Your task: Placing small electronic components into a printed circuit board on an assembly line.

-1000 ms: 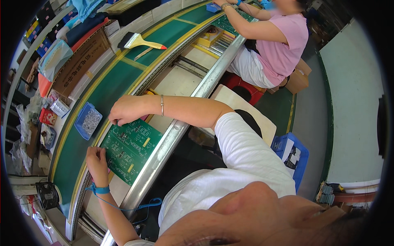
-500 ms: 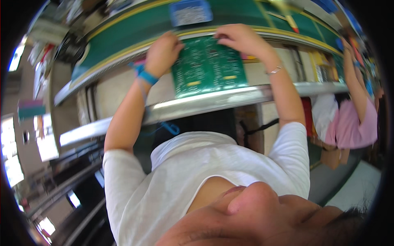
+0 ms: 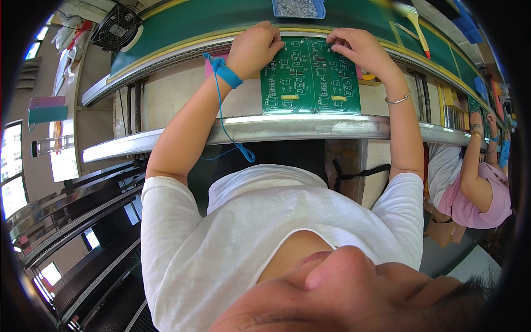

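Note:
A green circuit board (image 3: 307, 83) with white printed outlines and two small yellow strips lies across two metal rails in front of me. My left hand (image 3: 255, 48), with a blue wrist strap (image 3: 228, 74) and coiled cord, is at the board's far left corner. Its thumb and fingertips are pinched together; whatever is between them is hidden. My right hand (image 3: 362, 51), with a silver bangle (image 3: 398, 98), is over the far right part of the board. Its thumb and forefinger close near the surface on something too small to name.
Beyond the far rail runs a green belt (image 3: 210, 34) with a blue bin (image 3: 299, 8) of small parts and a brush (image 3: 418, 34). A black fan (image 3: 117, 27) stands far left. At right, a person in pink (image 3: 480, 191) works along the near rail (image 3: 260, 130).
The whole view has shifted and sharpened, with the board and bin now further right in the picture. Both hands remain at the board's far side, still closed at the fingertips.

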Demonstrator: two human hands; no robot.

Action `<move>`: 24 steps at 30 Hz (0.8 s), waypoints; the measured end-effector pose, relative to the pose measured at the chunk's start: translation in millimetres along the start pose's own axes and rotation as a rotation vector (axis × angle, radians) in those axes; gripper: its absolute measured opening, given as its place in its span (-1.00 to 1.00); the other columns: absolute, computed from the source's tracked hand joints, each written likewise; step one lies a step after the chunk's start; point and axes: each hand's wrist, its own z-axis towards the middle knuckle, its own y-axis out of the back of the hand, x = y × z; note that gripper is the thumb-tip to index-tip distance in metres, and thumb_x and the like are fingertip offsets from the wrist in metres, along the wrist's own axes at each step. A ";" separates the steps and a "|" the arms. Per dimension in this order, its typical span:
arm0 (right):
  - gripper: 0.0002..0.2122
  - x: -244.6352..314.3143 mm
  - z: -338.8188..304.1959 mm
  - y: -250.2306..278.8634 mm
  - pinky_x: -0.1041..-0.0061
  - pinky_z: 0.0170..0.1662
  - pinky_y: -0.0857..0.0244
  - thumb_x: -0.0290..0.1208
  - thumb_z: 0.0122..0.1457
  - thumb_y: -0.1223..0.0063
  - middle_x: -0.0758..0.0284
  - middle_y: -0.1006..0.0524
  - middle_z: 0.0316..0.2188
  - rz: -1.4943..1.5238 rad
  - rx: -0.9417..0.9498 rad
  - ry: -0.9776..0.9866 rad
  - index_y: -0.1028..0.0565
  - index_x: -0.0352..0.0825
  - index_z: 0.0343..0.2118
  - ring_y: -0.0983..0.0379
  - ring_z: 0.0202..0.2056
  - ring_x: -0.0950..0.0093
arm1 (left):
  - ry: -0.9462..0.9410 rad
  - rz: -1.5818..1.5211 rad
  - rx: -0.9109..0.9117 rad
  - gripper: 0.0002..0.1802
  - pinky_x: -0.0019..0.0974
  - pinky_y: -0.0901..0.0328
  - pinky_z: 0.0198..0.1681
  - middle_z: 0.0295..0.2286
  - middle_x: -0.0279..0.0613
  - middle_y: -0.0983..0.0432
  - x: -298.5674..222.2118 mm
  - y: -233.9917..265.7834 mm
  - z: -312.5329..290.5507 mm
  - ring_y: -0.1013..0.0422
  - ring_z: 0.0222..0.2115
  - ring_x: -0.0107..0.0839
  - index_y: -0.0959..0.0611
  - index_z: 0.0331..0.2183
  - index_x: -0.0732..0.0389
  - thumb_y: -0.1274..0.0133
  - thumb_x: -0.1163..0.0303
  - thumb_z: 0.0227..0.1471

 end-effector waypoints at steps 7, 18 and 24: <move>-0.84 3.4 -1.1 1.7 0.44 -0.22 -0.42 -0.47 0.24 -0.13 0.25 -0.59 -0.39 -0.014 -0.010 0.011 -0.55 -0.36 -0.16 -0.53 -0.36 0.38 | 0.026 0.046 -0.017 -0.80 0.00 -0.37 -0.33 -0.39 -0.08 -0.51 -6.6 -1.0 -3.0 -0.48 -0.37 0.01 -0.60 -0.46 0.22 -0.19 0.29 0.05; -0.86 0.0 -1.4 -0.2 0.38 -0.23 -0.41 -0.44 0.22 -0.14 0.24 -0.59 -0.41 -0.016 -0.041 0.042 -0.55 -0.35 -0.20 -0.54 -0.36 0.33 | 0.000 0.034 -0.046 -0.79 -0.06 -0.31 -0.37 -0.43 -0.06 -0.48 -6.4 -1.8 -2.4 -0.44 -0.42 -0.02 -0.60 -0.43 0.29 -0.20 0.34 0.06; -0.86 -0.9 -2.4 -0.5 0.41 -0.26 -0.40 -0.47 0.21 -0.15 0.25 -0.57 -0.44 -0.007 -0.051 0.051 -0.54 -0.38 -0.20 -0.52 -0.39 0.37 | -0.018 0.082 -0.044 -0.81 -0.04 -0.32 -0.36 -0.43 -0.08 -0.48 -14.8 0.4 -3.1 -0.45 -0.40 0.00 -0.61 -0.44 0.27 -0.20 0.34 0.06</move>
